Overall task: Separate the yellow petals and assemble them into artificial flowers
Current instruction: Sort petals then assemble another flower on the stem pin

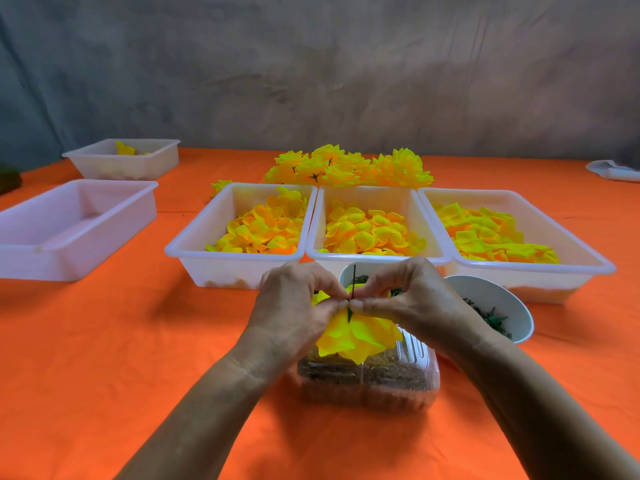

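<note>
A half-built yellow flower (356, 336) hangs between my hands above a clear plastic container (370, 382). A thin dark green stem (354, 280) sticks up through its middle. My left hand (294, 306) and my right hand (405, 296) meet at the stem, fingertips pinching the flower's top around it. Three white trays hold loose yellow petals: the left tray (194, 237), the middle tray (377, 256) and the right tray (540, 230). Behind them lies a heap of finished yellow flowers (346, 166).
Two white bowls (498, 299) with small green parts sit just behind my hands, one mostly hidden. At the left stand an empty white tray (72, 230) and a farther tray (128, 161) with a few petals. An orange cloth (104, 358) covers the table.
</note>
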`<action>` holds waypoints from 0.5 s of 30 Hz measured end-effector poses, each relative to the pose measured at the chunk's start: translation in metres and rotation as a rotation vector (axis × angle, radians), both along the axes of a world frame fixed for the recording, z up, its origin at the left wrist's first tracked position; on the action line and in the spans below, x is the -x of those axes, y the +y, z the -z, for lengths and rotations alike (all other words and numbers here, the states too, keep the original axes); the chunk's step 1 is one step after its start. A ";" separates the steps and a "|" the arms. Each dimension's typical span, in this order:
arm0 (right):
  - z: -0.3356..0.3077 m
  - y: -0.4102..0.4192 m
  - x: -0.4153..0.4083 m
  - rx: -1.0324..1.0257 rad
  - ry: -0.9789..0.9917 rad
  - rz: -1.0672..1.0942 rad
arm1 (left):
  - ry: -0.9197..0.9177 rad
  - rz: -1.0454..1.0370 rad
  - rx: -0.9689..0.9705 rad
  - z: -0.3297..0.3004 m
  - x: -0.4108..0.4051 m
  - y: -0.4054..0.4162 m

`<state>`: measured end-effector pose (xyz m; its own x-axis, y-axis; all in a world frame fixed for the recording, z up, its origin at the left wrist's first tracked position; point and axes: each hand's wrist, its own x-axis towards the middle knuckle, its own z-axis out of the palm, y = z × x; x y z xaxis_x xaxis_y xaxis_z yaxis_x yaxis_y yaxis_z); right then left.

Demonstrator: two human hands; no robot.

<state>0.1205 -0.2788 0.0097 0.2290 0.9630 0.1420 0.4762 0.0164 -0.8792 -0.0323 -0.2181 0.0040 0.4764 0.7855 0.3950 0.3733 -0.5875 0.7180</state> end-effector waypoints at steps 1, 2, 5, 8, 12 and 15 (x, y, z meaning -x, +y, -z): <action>0.001 0.000 0.000 0.011 -0.014 0.000 | 0.025 0.016 -0.006 0.000 0.000 0.000; 0.003 0.000 0.000 0.012 -0.025 -0.002 | 0.041 0.029 -0.013 0.000 0.000 0.000; 0.005 0.003 -0.001 0.005 -0.068 0.004 | 0.082 0.033 -0.048 0.000 -0.001 0.001; 0.006 0.001 -0.001 -0.008 -0.091 0.008 | 0.094 0.064 -0.045 0.000 0.001 0.001; 0.004 -0.002 -0.004 0.027 -0.074 -0.005 | 0.039 0.065 0.018 0.002 0.004 0.002; 0.005 -0.002 -0.005 0.001 -0.071 0.008 | -0.075 0.044 0.029 0.006 0.001 0.001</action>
<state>0.1256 -0.2812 0.0050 0.2260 0.9613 0.1576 0.5378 0.0118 -0.8430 -0.0332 -0.2166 -0.0023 0.4805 0.7763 0.4080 0.2925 -0.5805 0.7599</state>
